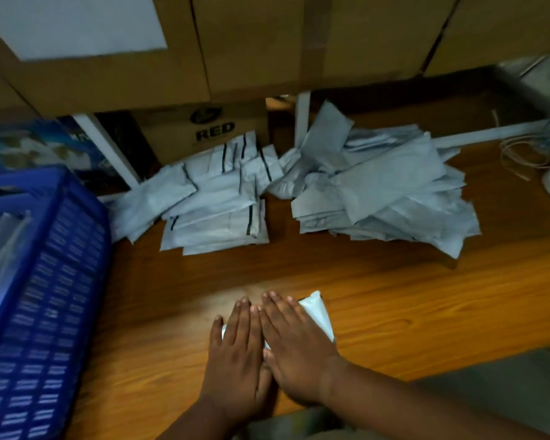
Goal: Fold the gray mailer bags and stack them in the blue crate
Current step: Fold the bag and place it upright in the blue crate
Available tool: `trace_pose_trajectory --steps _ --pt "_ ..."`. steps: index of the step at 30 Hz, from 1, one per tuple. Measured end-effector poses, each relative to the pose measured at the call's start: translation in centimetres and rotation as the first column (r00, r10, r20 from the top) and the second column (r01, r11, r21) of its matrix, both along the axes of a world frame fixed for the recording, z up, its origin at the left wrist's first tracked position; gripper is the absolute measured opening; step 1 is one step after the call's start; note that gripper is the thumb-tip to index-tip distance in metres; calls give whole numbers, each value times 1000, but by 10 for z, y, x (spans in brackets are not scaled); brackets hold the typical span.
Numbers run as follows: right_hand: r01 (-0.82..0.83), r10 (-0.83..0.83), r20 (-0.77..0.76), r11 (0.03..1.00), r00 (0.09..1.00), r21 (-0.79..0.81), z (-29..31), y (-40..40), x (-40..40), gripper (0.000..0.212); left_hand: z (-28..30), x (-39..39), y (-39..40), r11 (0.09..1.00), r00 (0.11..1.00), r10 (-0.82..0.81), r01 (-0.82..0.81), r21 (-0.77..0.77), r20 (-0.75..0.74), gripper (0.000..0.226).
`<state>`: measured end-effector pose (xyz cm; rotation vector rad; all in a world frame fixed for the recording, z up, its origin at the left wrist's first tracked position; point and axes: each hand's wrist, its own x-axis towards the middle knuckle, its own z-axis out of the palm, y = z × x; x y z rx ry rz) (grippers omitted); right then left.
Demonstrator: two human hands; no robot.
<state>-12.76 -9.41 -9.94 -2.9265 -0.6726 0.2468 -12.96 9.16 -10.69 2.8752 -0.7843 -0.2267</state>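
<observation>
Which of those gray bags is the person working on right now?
The small folded bag under both flat hands, left hand and right hand, nearest the viewer, apart from the piles.

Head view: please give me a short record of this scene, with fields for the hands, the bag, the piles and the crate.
left hand: left hand flat, pressing the bag
right hand: right hand flat, pressing the same bag
bag: gray mailer bag on the wooden table, mostly covered
piles: two heaps of mailer bags behind
crate: blue crate at left; contents unclear
</observation>
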Motion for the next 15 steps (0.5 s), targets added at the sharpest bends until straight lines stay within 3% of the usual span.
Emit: trace_pose_trajectory --steps 10,15 --pt "55 -58 60 998 997 44 16 -44 -4 67 8 5 -40 999 998 -23 21 27 58 71" --pt "60 -58 -14 990 998 124 8 -51 -1 68 4 5 -51 998 999 -24 22 51 40 72"
